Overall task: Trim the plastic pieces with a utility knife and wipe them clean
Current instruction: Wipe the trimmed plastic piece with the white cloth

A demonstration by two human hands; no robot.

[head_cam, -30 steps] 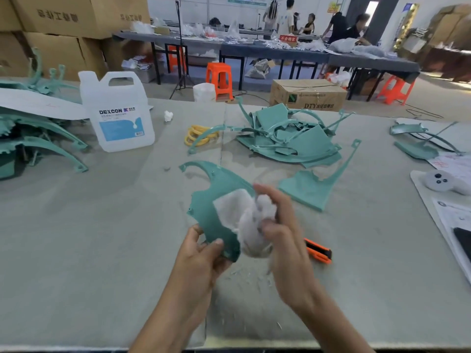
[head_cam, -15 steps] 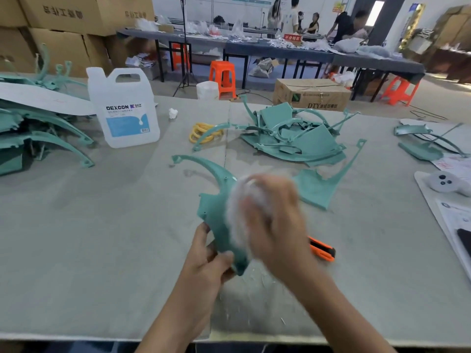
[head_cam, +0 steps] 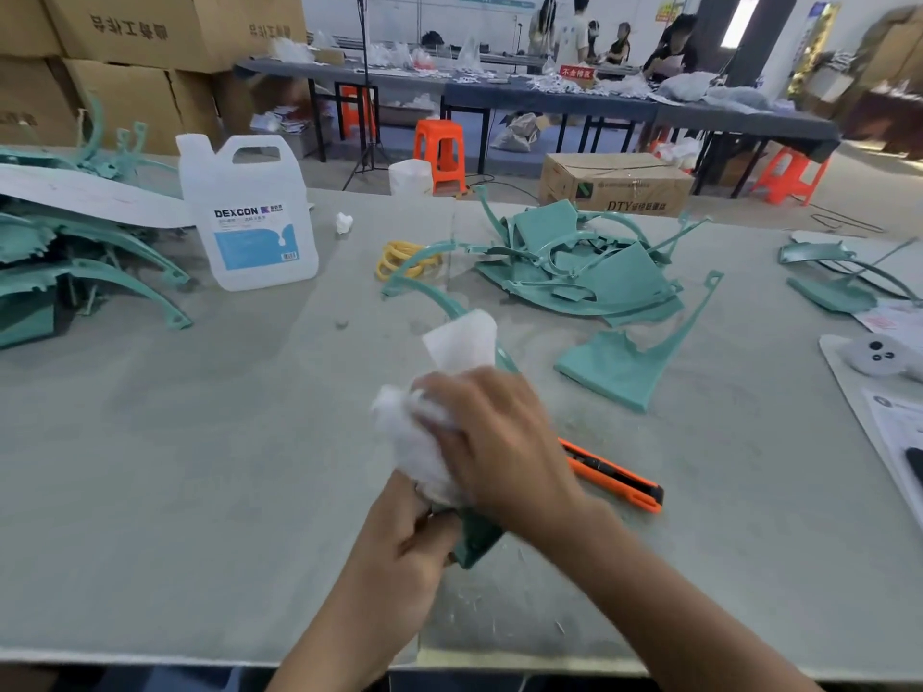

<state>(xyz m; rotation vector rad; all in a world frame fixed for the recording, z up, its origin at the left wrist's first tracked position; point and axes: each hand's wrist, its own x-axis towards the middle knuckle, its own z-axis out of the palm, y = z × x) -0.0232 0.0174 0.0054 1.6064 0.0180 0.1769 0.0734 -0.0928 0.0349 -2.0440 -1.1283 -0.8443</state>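
Teal plastic piece (head_cam: 477,539), flat body with a long curved arm: gripped at its lower end by the left hand (head_cam: 399,546), tilted above the worktop (head_cam: 200,442), arm reaching away past both hands, its middle hidden by a crumpled white cloth (head_cam: 414,442) that the right hand (head_cam: 499,452) holds against it. Orange-and-black utility knife (head_cam: 614,474): flat on the worktop just right of the right hand, untouched. Further teal pieces: one loose piece (head_cam: 614,372) beyond the knife, a heap (head_cam: 589,272) farther beyond the hands, a stack (head_cam: 75,272) far to their left.

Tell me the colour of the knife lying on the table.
The knife is orange and black; head view.
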